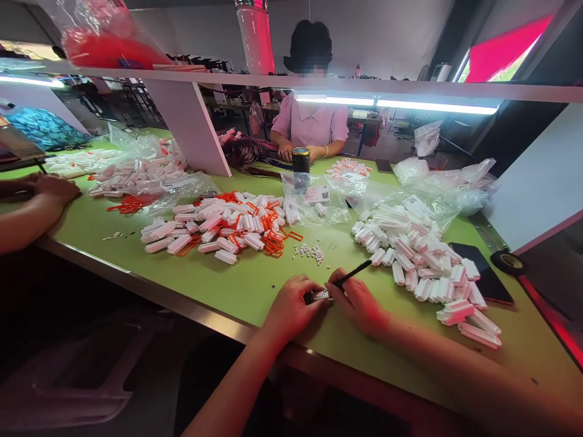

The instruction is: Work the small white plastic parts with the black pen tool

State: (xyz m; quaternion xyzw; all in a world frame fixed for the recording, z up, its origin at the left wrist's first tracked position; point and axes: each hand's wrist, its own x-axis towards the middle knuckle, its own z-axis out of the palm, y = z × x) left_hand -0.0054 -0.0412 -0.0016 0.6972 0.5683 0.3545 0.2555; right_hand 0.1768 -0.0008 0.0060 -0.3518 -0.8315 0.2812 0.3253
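Note:
Near the front edge of the green table, my left hand (pixel 295 305) pinches a small white plastic connector housing (pixel 321 295) with rows of holes. My right hand (pixel 359 303) is closed round a thin black rod-like tool (pixel 357 272), its upper end pointing up and right. The tool's lower end is hidden by my fingers, which meet the housing. Just beyond my hands lies a scatter of tiny white pieces (pixel 311 252). A heap of white connector housings (pixel 423 255) lies to the right. Farther left, another pile of housings (pixel 212 221) is mixed with orange rectangular frames (pixel 274 244).
Clear plastic bags (pixel 437 200) lie behind the right heap. A dark flat tablet-like slab (pixel 494 282) and a black tape roll (pixel 509 262) sit at far right. A black can (pixel 301 160) stands mid-table. One co-worker sits opposite; another's hands (pixel 54 191) are at left.

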